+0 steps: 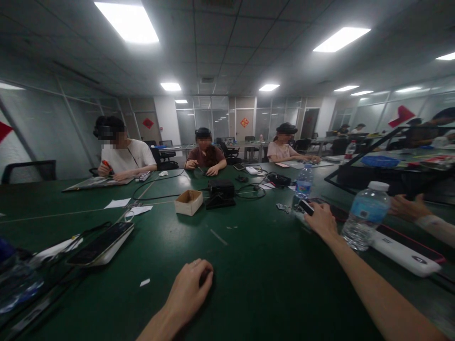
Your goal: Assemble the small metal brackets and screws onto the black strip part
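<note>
My left hand rests on the green tabletop, its fingers loosely curled under and nothing visible in them. Farther off to the right, my right hand is closed on a small black object with a pale edge; its exact kind is unclear. Just beyond that hand stands a water bottle with a blue label. Some small metallic pieces lie left of the held object. A larger water bottle stands upright right of my right wrist.
An open cardboard box sits beside a black device with cables. At left lies a phone on a white block. A white power bank lies right, near another person's hand. Several people sit around the table.
</note>
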Tool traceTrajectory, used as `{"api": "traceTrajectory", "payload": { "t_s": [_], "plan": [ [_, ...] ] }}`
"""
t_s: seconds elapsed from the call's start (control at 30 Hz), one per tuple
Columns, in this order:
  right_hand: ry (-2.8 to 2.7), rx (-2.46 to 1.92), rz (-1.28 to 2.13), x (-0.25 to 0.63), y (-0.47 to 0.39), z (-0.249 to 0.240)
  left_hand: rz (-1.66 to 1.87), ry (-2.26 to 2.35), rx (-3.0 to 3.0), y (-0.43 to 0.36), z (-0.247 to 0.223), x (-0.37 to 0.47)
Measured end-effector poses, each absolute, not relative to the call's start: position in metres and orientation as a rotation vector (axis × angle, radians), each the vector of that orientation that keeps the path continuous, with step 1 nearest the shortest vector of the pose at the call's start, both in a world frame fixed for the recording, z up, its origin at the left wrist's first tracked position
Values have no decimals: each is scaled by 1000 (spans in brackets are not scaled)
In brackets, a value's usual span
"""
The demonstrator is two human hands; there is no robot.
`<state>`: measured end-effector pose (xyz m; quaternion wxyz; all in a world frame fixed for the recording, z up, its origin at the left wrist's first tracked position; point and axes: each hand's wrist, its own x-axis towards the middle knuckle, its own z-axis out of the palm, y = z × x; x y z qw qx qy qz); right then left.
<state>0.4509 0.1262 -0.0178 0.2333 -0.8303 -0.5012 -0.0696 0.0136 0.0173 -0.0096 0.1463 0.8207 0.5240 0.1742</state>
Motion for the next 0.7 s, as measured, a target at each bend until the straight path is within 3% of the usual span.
{"api": "traceTrajectory", "payload": {
  "t_s": [0.23, 0.5, 0.7],
  "plan": [
    [-1860, -1971, -44, 378, 128, -3, 567, 1533, 2336, 15, -8, 15],
    [-2277, -1418, 599, 230, 44, 4, 713, 1603, 2257, 17, -16, 14],
    [-2336, -1251, 832, 217, 22, 6, 700, 1568, 2273, 18, -17, 13]
  ]
}}
